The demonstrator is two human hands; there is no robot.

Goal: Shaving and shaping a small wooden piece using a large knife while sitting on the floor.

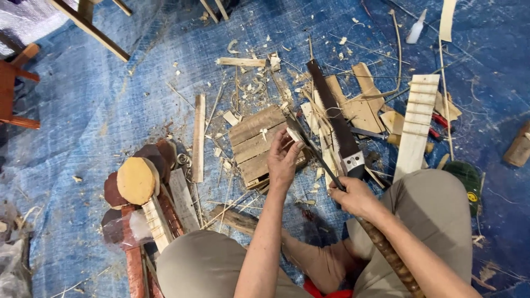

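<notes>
Two hands are engaged over the slatted pale wooden block: the left hand is pinched on a small pale wood sliver just above the block's right edge. The right hand is closed around the handle of a long dark blade. The blade's long axis runs up-left from that hand, its far end touching the sliver at the left fingertips.
</notes>
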